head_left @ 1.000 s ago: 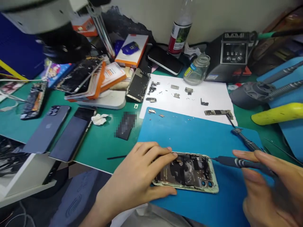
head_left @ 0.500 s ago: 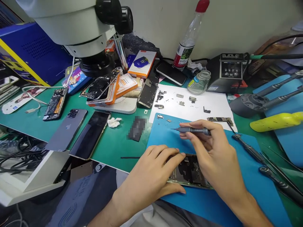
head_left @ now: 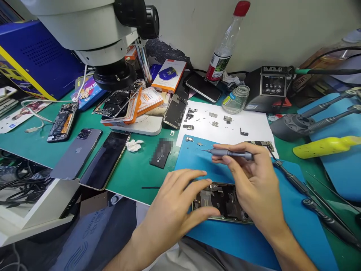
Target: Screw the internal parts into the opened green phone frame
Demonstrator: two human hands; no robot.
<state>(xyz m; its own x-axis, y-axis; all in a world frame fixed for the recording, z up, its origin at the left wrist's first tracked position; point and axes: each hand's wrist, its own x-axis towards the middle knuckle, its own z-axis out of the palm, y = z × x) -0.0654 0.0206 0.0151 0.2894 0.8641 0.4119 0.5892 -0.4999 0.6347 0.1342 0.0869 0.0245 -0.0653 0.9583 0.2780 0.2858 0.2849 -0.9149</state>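
An opened phone housing (head_left: 220, 201) lies on the blue mat (head_left: 183, 162), its dark inside facing up. Over its left end my left hand (head_left: 180, 205) spreads its fingers and thumb, holding nothing. Whether a fingertip touches the frame I cannot tell. My right hand (head_left: 254, 180) grips a slim grey precision screwdriver (head_left: 229, 153) almost level above the mat, its thin tip pointing left. This hand covers the housing's right end. Tiny metal parts (head_left: 199, 144) rest on the mat near the tip. A black phone battery (head_left: 161, 153) lies left of the mat, partly blurred out.
White paper (head_left: 203, 124) behind the mat carries small phone parts and a logic board (head_left: 261, 144). Two phones lie left, one showing its back (head_left: 77, 154). A microscope (head_left: 113, 49) overhangs the left side. A yellow bottle (head_left: 324, 146) and tool handles (head_left: 296, 178) lie right.
My left hand has lifted its fingers off the housing's edge and spread them, uncovering more of the left end. The screwdriver stays in my right hand. The whole view has shifted slightly.
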